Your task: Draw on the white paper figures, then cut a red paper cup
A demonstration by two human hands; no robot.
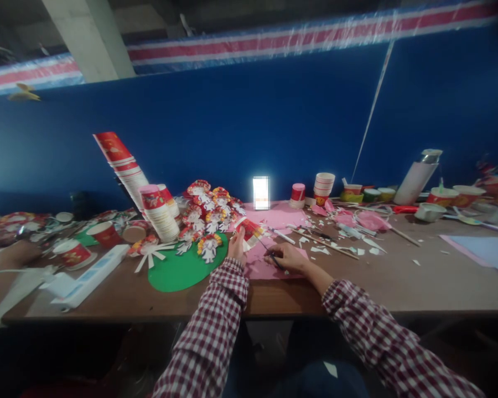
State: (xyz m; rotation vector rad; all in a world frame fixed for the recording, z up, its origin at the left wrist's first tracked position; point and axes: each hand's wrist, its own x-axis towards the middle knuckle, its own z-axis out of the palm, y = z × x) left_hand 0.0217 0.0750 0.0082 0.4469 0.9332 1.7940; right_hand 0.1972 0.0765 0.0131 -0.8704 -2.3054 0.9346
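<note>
My left hand [237,246] grips a red, yellow and white cut piece of paper cup [251,232] over the pink sheet [253,267]. Dark-handled scissors [276,262] are in my right hand [288,258], with their blades pointing at that piece. Fingers partly cover the handles. Left of my left hand, several paper figures with red and yellow tops [209,247] lie heaped, some on a green oval sheet [182,271]. White paper scraps [319,250] are scattered to the right of my right hand.
Tall stacks of paper cups [160,213] stand at the back left. A white power strip [91,276] lies in front of them. At the far left is another person's arm [14,257]. Thin sticks [336,247], a flask [417,177] and several paint cups [442,195] are at the right.
</note>
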